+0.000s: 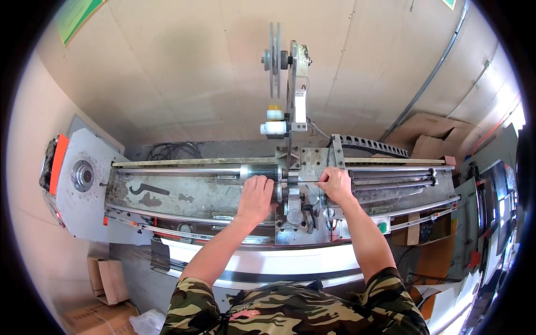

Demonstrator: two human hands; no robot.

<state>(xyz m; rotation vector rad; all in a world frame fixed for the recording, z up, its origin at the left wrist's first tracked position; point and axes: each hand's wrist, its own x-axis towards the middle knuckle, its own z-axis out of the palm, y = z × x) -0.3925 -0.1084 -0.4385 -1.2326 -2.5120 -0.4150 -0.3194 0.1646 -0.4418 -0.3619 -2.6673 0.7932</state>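
A long grey metal machine bed (184, 195) with horizontal rails lies in front of me. My left hand (255, 195) rests on the dark cylinder (258, 170) and the round part beside the central carriage (293, 209). My right hand (335, 185) pinches a thin wire or rod (304, 182) just right of that carriage, fingers closed on it. An upright arm (292, 106) with a grooved pulley wheel (274, 58) and white rollers (274, 127) rises behind the carriage.
A grey end plate (84, 178) with a round hub and an orange edge stands at the left. A black cable chain (371, 146) runs at the back right. Cardboard boxes (430, 139) sit at the back right and at the lower left on the floor. A plywood wall is behind.
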